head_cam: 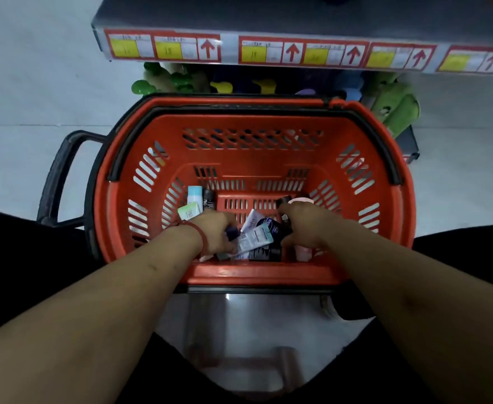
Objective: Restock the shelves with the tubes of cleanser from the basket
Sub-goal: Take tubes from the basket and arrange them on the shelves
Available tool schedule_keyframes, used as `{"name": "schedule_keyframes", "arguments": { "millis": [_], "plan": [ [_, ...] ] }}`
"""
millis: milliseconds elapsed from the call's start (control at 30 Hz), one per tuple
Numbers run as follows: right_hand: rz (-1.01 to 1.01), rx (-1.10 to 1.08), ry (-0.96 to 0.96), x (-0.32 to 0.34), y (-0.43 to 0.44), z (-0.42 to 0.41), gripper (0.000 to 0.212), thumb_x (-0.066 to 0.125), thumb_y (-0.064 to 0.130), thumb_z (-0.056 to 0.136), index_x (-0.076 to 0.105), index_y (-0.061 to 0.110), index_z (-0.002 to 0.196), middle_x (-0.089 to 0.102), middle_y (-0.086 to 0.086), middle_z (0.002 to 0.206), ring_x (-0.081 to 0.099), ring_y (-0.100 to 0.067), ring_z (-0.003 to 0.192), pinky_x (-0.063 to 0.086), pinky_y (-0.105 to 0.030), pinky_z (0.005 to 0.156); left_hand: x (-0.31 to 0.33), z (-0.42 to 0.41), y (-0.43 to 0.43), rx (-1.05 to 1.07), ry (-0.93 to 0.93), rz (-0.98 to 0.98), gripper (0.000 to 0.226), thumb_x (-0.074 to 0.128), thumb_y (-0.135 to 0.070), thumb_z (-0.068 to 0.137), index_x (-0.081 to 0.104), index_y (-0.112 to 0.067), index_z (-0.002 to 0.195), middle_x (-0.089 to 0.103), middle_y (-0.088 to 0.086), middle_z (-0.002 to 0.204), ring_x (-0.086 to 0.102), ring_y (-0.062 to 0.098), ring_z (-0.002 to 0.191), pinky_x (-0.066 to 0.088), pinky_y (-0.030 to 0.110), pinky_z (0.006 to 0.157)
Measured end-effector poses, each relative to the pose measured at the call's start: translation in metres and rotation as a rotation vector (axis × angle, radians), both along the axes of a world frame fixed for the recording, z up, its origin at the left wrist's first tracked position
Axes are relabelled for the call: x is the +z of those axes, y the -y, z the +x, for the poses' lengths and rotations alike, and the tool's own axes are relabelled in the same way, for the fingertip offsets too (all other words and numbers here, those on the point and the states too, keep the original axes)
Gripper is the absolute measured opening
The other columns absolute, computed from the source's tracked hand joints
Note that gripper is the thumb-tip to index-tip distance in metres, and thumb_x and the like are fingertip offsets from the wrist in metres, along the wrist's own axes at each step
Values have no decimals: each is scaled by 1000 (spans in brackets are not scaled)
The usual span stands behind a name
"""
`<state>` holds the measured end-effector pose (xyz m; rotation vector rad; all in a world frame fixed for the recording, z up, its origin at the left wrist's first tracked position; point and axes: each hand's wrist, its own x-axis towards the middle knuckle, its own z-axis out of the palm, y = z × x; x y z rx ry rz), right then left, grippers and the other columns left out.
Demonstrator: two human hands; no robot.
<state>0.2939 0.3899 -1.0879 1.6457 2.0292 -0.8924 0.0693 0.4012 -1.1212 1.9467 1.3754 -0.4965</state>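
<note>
Your left hand (213,228) grips a white tube (254,239), your right hand (306,225) curls over dark tubes (280,228), hold unclear: bunch them parallel before lifting clear of the basket (256,272).

Fingertips of left hand (213,230) and right hand (305,225) are hidden among the tubes (254,239) in the basket (256,272); grip cannot be told. Print on tubes is too small to be read. Labels (303,52) on the shelf (268,16) are blurred; the shelf is cut off by the top edge.
</note>
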Motion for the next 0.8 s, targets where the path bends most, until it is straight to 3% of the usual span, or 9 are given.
{"name": "schedule_keyframes", "arguments": {
  "millis": [200,300,367,500,567,700,800],
  "plan": [
    [-136,-36,-24,-29,-10,-3,65,82,27,81,51,13,136,61,-11,133,57,-28,120,39,-24,81,-32,8,-22,-125,-78,-109,46,78,-36,80,66,-20,122,69,4,116,64,27,105,54,32,88],
    [-169,-37,-15,-47,-16,-6,62,80,24,84,51,11,137,60,-11,135,57,-26,122,43,-26,85,-50,20,-34,-241,-162,-178,39,77,-38,80,72,-16,112,73,5,106,67,26,93,56,32,82],
    [-156,-38,-22,-58,-21,-6,55,77,23,86,54,8,134,61,-12,133,58,-27,120,45,-28,86,-61,31,-39,-298,-206,-246,44,76,-42,81,70,-17,116,70,4,107,64,25,92,52,31,81],
    [-143,-95,-63,-87,-32,3,26,68,20,92,63,6,113,65,-10,112,62,-27,102,36,-26,74,-90,52,-43,-496,-291,-311,40,71,-37,85,69,-25,123,66,-3,125,65,25,108,54,38,96],
    [-149,-137,-71,-103,-34,9,13,67,18,92,61,8,98,57,-2,94,56,-19,81,34,-28,73,-97,63,-43,-550,-326,-301,40,68,-37,90,67,-19,127,67,3,128,65,24,106,53,37,97],
    [-182,-277,-102,-125,-34,10,24,67,17,93,62,3,112,54,-6,99,53,-21,88,38,-28,67,-106,78,-33,-453,-370,-236,48,62,-37,96,55,-15,139,59,9,138,59,26,123,48,34,99],
    [-177,-343,-115,-137,-36,7,13,64,21,95,59,9,98,59,-11,98,58,-26,88,39,-28,65,-113,72,-26,-421,-381,-108,53,64,-37,92,54,-14,139,57,16,133,63,32,114,55,40,91]
  ]
}}
